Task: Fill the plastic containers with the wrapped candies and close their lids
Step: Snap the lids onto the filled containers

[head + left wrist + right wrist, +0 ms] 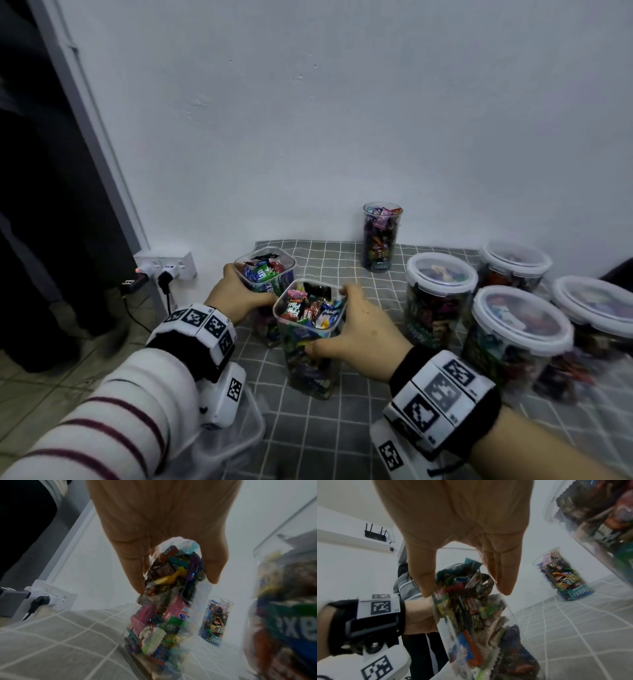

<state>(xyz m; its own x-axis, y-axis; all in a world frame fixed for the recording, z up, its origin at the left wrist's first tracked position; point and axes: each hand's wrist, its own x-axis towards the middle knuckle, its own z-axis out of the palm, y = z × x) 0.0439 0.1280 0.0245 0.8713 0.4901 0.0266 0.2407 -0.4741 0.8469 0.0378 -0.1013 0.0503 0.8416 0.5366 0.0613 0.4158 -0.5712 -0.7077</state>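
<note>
Grey checked cloth point(359, 428) covers the desk below a white wall. On it, the right hand point(363, 337) grips the nearer open container point(308, 342), packed with wrapped candies point(308, 310); just behind, touching it, the left hand point(236, 294) curls its fingers round a second open container point(265, 270). Farther back stands an open round jar point(382, 236), with four lidded tubs point(520, 339) to the right.
</note>
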